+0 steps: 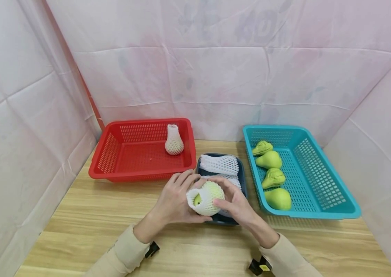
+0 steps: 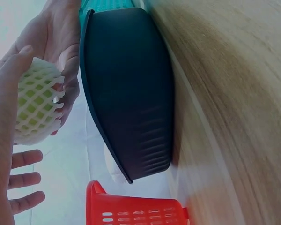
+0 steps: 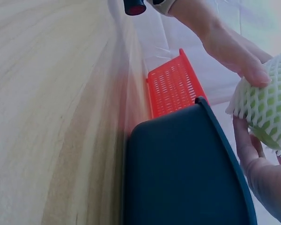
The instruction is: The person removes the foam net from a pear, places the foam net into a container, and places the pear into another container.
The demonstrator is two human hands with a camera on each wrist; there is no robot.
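In the head view, a green pear in a white foam net [image 1: 210,197] is between both hands above a dark tray [image 1: 243,181]. Green fruit with a dark spot shows through the net's open end. My right hand [image 1: 235,202] grips it from the right, thumb in front. From the left, my left hand [image 1: 174,200] holds it, its thumb against the net. Three left fingers [image 2: 25,180] stick out straight in the left wrist view; the index finger is hidden there. Foam nets [image 1: 220,164] lie in the tray, partly covered by the hands.
A red basket [image 1: 140,175] at the back left has one netted pear [image 1: 174,143]. Several bare green pears [image 1: 278,199] lie along the left side of the turquoise basket [image 1: 333,175] on the right. White cloth walls [image 1: 212,77] surround the wooden table [image 1: 195,250].
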